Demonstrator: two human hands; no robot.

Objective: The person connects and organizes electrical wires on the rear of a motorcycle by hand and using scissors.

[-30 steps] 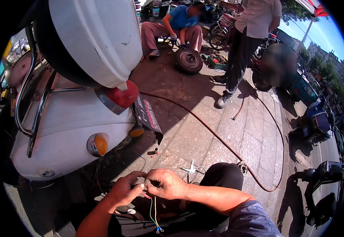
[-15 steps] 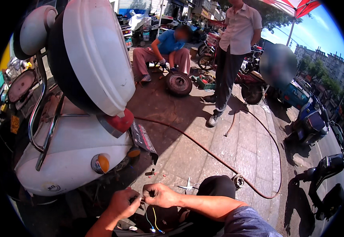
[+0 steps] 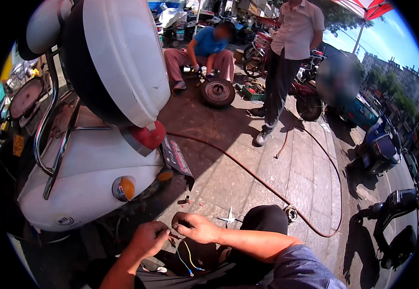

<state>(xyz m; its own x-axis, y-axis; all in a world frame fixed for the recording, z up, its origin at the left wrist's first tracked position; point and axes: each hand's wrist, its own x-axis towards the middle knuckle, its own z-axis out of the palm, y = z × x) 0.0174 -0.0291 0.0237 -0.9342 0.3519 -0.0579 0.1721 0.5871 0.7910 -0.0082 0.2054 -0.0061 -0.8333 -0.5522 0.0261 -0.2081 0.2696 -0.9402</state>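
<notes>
My left hand (image 3: 148,239) is closed in a pinch, with a short reddish-brown strand, seemingly a wire, at its fingertips. Just to its right, my right hand (image 3: 197,227) has its fingers curled in; what they grip is hidden. A small gap separates the two hands. Below them hang a yellow wire (image 3: 188,253) and a blue-green wire (image 3: 184,263), each tipped with a small terminal; their upper ends are lost in shadow. The white rear body (image 3: 86,185) of a scooter stands to the left of my hands, with an orange turn signal (image 3: 128,188).
Pliers or a similar metal tool (image 3: 230,216) lie beyond my right hand, near a small metal cylinder (image 3: 186,199). A reddish hose (image 3: 248,178) crosses the paving. One person (image 3: 212,45) sits by a wheel (image 3: 217,92); another (image 3: 293,38) stands. Parked scooters (image 3: 381,148) line the right.
My hands have drawn slightly apart, the right one rising a little. The hanging wires have shifted slightly right. The view has tilted a little.
</notes>
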